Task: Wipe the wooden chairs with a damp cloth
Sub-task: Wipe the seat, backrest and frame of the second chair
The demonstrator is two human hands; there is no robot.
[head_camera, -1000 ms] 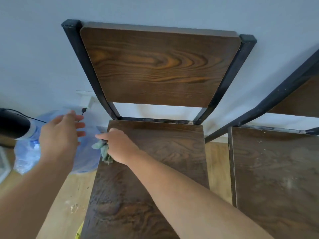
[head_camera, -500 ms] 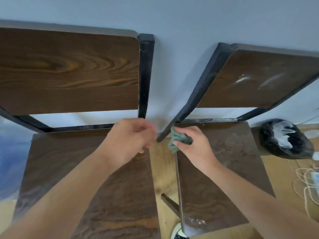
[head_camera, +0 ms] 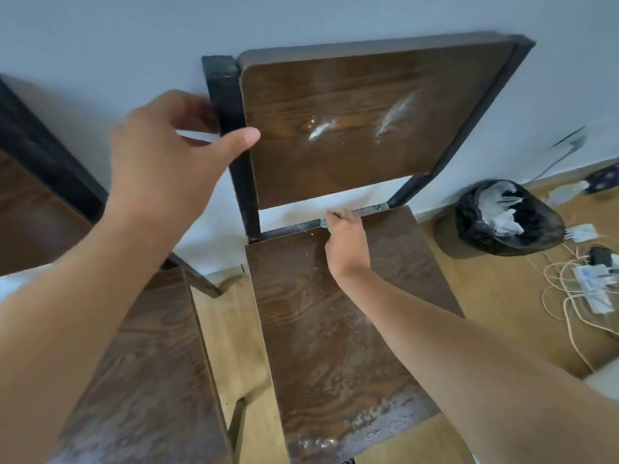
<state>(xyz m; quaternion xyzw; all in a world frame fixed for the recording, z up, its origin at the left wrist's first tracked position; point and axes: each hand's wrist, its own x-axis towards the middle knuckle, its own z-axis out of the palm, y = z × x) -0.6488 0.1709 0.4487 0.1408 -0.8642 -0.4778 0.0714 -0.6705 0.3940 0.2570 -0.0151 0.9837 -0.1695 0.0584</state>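
Note:
A wooden chair with a black metal frame stands against the wall; its dusty seat [head_camera: 321,329] and smeared backrest [head_camera: 361,128] fill the middle. My right hand [head_camera: 346,244] is at the seat's back edge, shut on a green damp cloth [head_camera: 324,223] that peeks out by the rear frame bar. My left hand [head_camera: 167,155] is open, fingers curled around the chair's left black upright [head_camera: 227,135], thumb in front of it; contact is unclear. A second wooden chair [head_camera: 144,363] stands at the left, partly under my left arm.
A black bin bag [head_camera: 505,219] with white paper inside sits on the wooden floor at the right. White cables and a power strip [head_camera: 593,283] lie further right. A narrow strip of floor separates the two chairs. The wall is right behind both backrests.
The view has swung right from the first chair to the second. My right hand moved with the cloth to the seat's back edge; my left hand rose to the left upright.

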